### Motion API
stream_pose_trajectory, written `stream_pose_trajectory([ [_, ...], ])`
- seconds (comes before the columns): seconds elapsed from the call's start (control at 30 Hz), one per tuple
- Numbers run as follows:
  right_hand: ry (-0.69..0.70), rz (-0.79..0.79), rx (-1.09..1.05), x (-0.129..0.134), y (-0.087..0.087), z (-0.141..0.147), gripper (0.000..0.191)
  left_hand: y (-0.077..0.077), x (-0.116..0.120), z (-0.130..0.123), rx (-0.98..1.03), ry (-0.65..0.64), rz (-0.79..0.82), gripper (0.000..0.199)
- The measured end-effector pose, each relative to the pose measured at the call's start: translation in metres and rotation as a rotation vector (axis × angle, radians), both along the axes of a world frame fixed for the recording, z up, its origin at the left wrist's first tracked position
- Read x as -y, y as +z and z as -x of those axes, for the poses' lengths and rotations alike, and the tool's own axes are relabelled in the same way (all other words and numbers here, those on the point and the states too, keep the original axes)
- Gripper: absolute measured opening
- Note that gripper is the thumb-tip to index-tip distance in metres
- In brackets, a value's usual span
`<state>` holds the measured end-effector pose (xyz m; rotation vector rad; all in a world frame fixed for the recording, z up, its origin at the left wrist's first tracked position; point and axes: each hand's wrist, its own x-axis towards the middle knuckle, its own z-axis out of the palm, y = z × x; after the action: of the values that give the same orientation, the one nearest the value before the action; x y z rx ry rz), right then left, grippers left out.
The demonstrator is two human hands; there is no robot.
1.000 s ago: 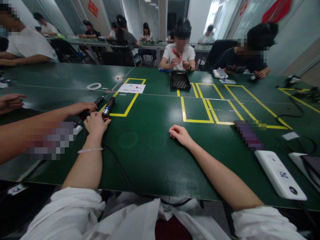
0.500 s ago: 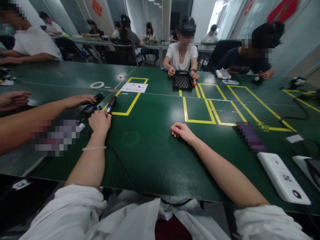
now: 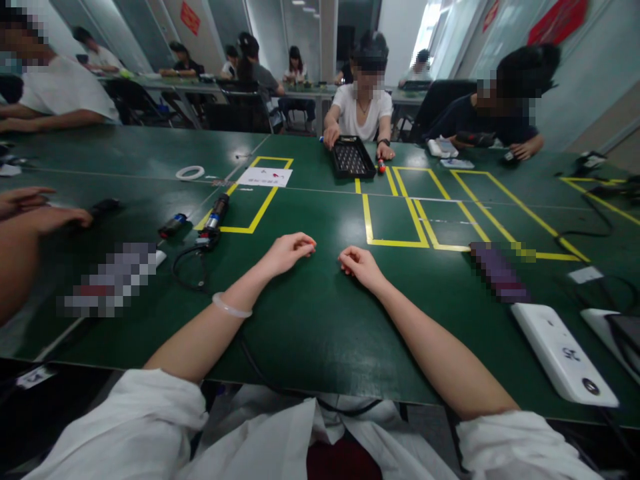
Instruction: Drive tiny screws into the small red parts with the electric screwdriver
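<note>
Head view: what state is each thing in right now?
Left hand: pinched on a small orange piece
Right hand: fingers curled, contents hidden
Black tray: open-topped
Dark cylinder: lying down
White ring: flat
Paper: flat
Power bank: flat, charge unclear

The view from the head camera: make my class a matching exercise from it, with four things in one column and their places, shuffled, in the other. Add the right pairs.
Things:
1. Small orange piece
2. Black tray
3. Printed sheet
4. White power bank

Places:
A. Lying across part of a yellow tape outline
B. To the right of the right forearm
C. At the fingertips of the left hand
D. On the far side of the table, touched by a co-worker's hand

Right pairs: 1-C, 2-D, 3-A, 4-B
</note>
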<state>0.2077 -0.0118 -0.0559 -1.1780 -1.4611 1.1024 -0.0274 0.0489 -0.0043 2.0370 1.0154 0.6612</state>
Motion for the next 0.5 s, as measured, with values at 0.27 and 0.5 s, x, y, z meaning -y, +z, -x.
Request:
stream_pose_trajectory([
  [0.27, 0.105, -0.166, 0.081, 0.004, -0.006, 0.002, 0.031, -0.011, 0.015, -0.042, 0.048, -0.217, 0.228, 0.050],
  [0.5, 0.114, -0.169, 0.104, 0.005, -0.006, 0.002, 0.022, -0.024, 0.022, -0.039, 0.203, -0.178, 0.325, 0.048],
])
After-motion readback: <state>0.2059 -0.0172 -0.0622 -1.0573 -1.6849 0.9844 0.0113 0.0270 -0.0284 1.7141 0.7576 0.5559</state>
